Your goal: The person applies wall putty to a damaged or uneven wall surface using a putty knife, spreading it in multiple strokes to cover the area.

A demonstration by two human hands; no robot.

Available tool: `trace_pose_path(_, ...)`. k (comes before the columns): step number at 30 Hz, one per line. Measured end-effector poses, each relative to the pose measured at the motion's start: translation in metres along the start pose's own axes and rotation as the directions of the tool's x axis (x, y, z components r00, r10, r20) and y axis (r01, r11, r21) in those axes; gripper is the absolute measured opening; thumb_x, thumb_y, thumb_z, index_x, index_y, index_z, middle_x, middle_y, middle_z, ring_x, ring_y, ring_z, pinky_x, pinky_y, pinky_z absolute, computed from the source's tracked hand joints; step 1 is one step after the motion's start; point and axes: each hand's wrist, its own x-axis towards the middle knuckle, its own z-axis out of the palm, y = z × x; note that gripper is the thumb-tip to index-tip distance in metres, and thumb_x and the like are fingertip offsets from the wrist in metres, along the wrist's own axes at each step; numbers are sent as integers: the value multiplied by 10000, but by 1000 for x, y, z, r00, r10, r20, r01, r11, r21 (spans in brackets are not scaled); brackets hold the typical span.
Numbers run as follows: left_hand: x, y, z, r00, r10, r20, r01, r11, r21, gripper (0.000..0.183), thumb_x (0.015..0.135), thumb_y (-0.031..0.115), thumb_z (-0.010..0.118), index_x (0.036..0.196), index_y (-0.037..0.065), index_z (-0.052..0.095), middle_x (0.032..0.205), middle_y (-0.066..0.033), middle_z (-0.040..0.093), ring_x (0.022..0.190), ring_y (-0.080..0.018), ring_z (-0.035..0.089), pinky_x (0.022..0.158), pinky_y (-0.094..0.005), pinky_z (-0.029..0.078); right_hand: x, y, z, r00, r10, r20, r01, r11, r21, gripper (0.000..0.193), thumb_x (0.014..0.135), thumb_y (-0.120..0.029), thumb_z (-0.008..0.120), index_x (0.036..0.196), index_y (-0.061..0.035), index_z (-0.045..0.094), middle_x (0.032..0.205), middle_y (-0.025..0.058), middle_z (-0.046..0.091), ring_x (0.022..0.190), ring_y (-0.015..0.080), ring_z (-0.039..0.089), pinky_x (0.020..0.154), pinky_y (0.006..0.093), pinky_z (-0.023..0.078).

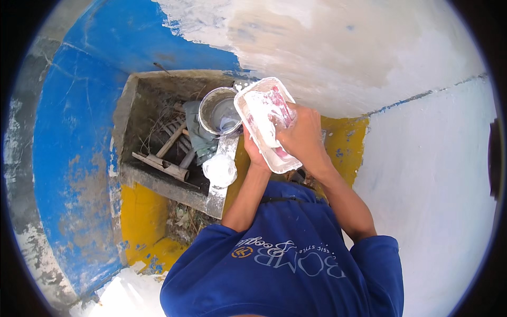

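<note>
In front of my chest is a shallow rectangular white tub (244, 108), tilted, its inside smeared with white paste and streaked with pinkish red. My left hand (254, 152) grips it from beneath, at its left side, and most of those fingers are hidden. Over the tub's right side, my right hand (306, 134) is closed on a flat, paste-smeared tool (275, 105) with a reddish edge. Its exact kind is hidden by the paste and my fingers. Just left of the tub stands a grey, paste-coated bucket (219, 112). A white-covered round lump (219, 170) sits on the ledge below it.
A concrete box-like planter (158, 182) holds sticks, broken wooden pieces (168, 148) and a grey-green cloth (199, 138). Blue wall (79, 158) rises at left, with a partly white-coated wall (338, 53) ahead and a white wall (422, 185) at right. Yellow paint covers the lower surfaces.
</note>
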Motion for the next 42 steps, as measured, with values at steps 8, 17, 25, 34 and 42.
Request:
trace_pose_path(8, 6, -22, 18, 998, 14, 60, -9, 996, -85, 613, 998, 525, 302, 1431, 100, 386, 1392, -105, 488, 1256, -281, 484, 1070, -449, 380, -7, 8, -12, 995, -73, 74, 90, 958, -274, 276, 586, -23, 582, 822, 97, 659, 722, 303, 608, 698, 473, 607, 693, 478, 509)
trace_pose_path(17, 8, -15, 17, 998, 28, 58, -26, 999, -37, 599, 1005, 513, 296, 1433, 104, 385, 1400, -101, 482, 1262, -278, 480, 1072, -442, 376, -5, 2, -12, 974, -109, 199, 155, 961, -229, 370, 573, -37, 598, 901, 115, 674, 720, 312, 608, 687, 463, 612, 676, 471, 507)
trace_pose_path(25, 12, -11, 19, 999, 37, 20, -37, 999, -33, 618, 994, 531, 301, 1428, 100, 390, 1394, -111, 484, 1256, -285, 483, 1067, -441, 383, 2, 6, -6, 987, -90, 134, 121, 961, -247, 369, 573, -29, 587, 899, 121, 669, 710, 326, 595, 671, 462, 610, 666, 456, 512)
trace_pose_path(34, 11, -8, 25, 999, 33, 9, -33, 999, -34, 612, 994, 528, 310, 1423, 101, 401, 1383, -104, 496, 1252, -283, 488, 1064, -447, 387, 3, 3, -2, 991, -91, 102, 111, 970, -216, 323, 571, -36, 594, 849, 111, 668, 704, 316, 601, 674, 465, 604, 678, 461, 508)
trace_pose_path(42, 14, -6, 20, 999, 28, 29, -27, 1000, -10, 635, 988, 545, 316, 1431, 97, 390, 1390, -105, 491, 1257, -283, 485, 1069, -447, 386, 8, 2, -2, 992, -65, 105, 88, 969, -230, 386, 571, -39, 599, 914, 124, 669, 729, 320, 612, 700, 451, 631, 688, 452, 517)
